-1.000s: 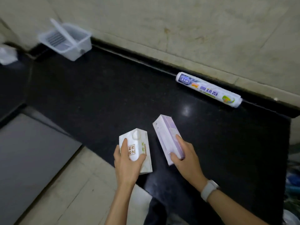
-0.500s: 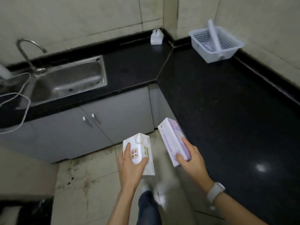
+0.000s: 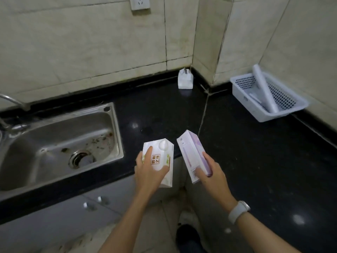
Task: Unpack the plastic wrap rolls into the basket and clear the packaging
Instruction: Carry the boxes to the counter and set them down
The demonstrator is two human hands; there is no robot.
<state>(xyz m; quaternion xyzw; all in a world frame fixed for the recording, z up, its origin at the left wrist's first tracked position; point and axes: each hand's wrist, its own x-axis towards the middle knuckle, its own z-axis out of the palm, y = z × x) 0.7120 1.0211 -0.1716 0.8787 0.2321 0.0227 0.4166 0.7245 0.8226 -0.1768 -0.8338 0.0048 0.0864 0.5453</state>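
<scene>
My left hand (image 3: 149, 172) grips a white carton box with an orange label (image 3: 160, 157), held over the front edge of the black counter. My right hand (image 3: 211, 170) grips a long pale purple box (image 3: 191, 152), tilted with its far end up. The two boxes are side by side and apart. At the back right a white perforated basket (image 3: 244, 99) stands against the wall; a bare plastic wrap roll (image 3: 264, 88) leans in it, sticking out over its rim.
A steel sink (image 3: 54, 148) with a tap fills the left of the black counter (image 3: 255, 152). A small white package (image 3: 185, 79) stands in the counter's far corner. A wall socket (image 3: 140, 2) is above. Grey cabinet doors and tiled floor lie below.
The view has swung left, from the right counter to the corner and sink. Both hands keep their boxes in the same hold. The printed roll by the wall has left the view.
</scene>
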